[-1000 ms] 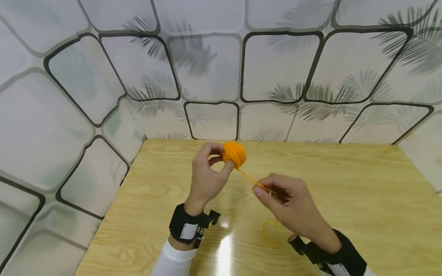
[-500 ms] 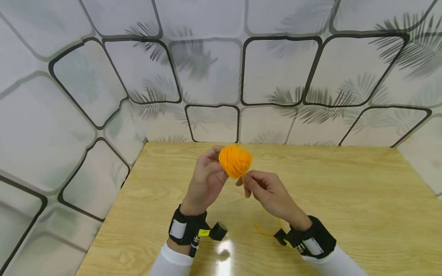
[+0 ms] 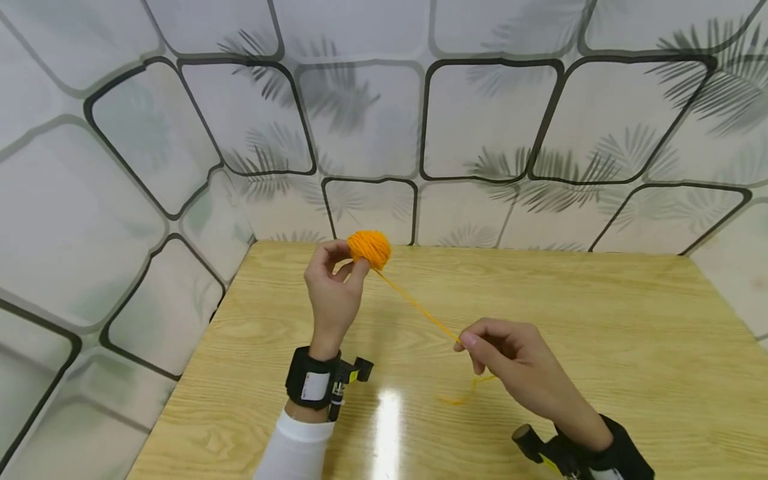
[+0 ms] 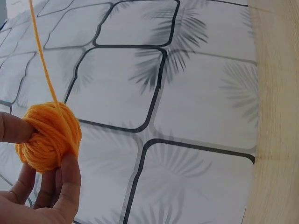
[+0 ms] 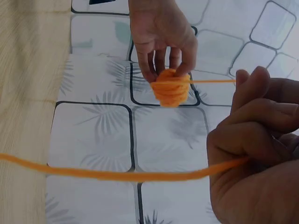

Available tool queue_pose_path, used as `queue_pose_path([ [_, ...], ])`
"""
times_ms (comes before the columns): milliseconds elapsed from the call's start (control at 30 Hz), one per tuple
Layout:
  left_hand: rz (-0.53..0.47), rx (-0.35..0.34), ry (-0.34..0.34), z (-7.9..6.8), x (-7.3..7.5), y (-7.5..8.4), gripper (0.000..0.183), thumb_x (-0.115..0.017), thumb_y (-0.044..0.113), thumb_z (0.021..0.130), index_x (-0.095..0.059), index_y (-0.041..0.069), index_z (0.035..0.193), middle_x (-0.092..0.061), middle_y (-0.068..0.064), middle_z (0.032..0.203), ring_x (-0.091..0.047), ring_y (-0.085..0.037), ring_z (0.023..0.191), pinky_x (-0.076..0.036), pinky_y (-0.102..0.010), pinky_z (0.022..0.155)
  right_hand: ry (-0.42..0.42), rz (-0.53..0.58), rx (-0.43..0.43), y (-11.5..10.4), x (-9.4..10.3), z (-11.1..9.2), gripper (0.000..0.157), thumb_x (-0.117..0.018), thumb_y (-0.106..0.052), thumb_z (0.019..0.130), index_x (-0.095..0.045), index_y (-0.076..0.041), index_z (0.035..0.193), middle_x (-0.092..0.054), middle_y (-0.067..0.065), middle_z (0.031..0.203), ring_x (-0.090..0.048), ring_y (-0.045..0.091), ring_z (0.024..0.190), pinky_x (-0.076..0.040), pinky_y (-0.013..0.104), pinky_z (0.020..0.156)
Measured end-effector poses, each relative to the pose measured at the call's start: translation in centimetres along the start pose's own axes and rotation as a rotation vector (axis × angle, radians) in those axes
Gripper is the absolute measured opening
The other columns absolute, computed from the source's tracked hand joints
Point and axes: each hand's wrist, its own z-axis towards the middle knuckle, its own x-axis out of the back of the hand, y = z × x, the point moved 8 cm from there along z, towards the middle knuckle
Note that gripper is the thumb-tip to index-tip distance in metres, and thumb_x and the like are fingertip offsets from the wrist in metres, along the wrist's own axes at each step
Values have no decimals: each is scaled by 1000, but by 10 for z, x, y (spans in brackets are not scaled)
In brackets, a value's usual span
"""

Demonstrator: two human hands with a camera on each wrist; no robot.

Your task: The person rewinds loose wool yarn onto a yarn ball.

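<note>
An orange ball of yarn [image 3: 369,249] is held up over the far part of the table by my left hand [image 3: 334,293], thumb on one side and fingers on the other. In the left wrist view the strand wraps across the yarn ball [image 4: 49,137] and runs upward. My right hand [image 3: 522,363], lower and to the right, pinches the yarn strand [image 3: 417,305] between thumb and forefinger, and it stretches straight between the hands. Past the right palm a loose yarn tail [image 3: 454,401] hangs down. The right wrist view shows that tail [image 5: 140,176] coming out from under the curled fingers.
A light wood-grain table [image 3: 600,320] lies under both hands. Behind it and to the left stands a wall covering [image 3: 366,120] with dark outlines and leaf prints. Each wrist wears a black strap [image 3: 313,378] with a small camera.
Half a second ago the hands were close together at the ball. Since then the left hand has moved left and away with the ball, the right hand right and nearer, drawing the strand out long.
</note>
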Motion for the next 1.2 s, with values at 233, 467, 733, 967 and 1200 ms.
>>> queue_pose_path([
  [233,-16,-29,71,8,20,-1,23,-63,0,80,-51,-8,98,-52,-18,95,-54,-29,88,-51,-39,73,-193,38,-41,13,1,-32,22,-43,-4,95,-62,-14,100,-51,-2,70,-43,9,53,-39,28,45],
  [467,-88,-54,85,9,23,8,24,-65,2,79,-51,-7,97,-52,-18,95,-53,-31,87,-51,-36,72,-453,-21,-61,44,-14,-55,18,-45,-13,96,-60,-22,93,-45,-10,67,-36,2,51,-35,20,42],
  [733,-249,-106,-127,-3,-7,43,27,-63,-1,81,-49,-10,102,-52,-17,99,-54,-29,93,-50,-42,78,-349,-563,-123,76,-5,-37,44,-50,-49,90,-49,-23,126,-53,-9,119,-51,14,108,-42,42,88],
  [967,-412,-49,-354,-29,-48,61,29,-61,-1,82,-48,-10,105,-52,-18,102,-54,-27,95,-49,-49,79,-57,-94,39,22,-28,31,57,-60,-26,89,-34,-24,140,-43,-2,138,-42,18,125,-37,42,98],
  [1200,-215,-96,-315,-26,-47,55,26,-61,2,82,-51,-2,105,-53,-13,102,-54,-28,95,-50,-44,78,56,177,16,6,-45,27,16,-52,-13,93,-59,-10,106,-59,7,84,-56,19,64,-50,35,55],
])
